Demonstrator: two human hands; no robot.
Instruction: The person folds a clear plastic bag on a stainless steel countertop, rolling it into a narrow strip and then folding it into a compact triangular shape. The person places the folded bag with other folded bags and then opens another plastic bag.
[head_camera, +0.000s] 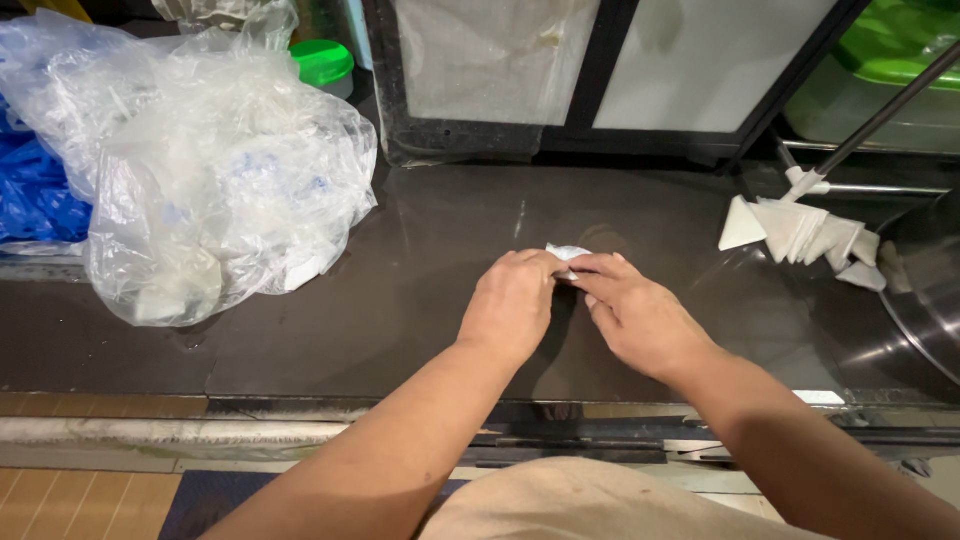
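Counter (420, 300): we had a dark, glossy counter under both our hands, running out well past them to the left and right.
Clear bags (215, 170): a big heap of crumpled clear plastic bags sat on the counter well to the left of our left hand, with a blue bag (35, 195) just behind its left edge.
Cabinet (600, 70): beyond our hands stood a black-framed cabinet with pale panels.
Metal bowl (930, 290): part of a shiny metal bowl showed at the far right, well apart from our right hand.
Green lid (322, 62): a round green lid lay beyond the bags, far up and left of our hands.
Folded pile (805, 235): a small pile of white folded triangles lay to the right of our right hand, near the bowl, and a dark rod (880, 115) slanted up from it.
Left hand (515, 300): it was curled, knuckles up, its fingertips meeting the right hand's over the white piece.
Right hand (635, 315): its fingers pinched the same piece from the right side.
White piece (566, 252): we held a small white piece between the fingertips of both hands, at the counter; most of it was hidden, so we could not tell its shape.
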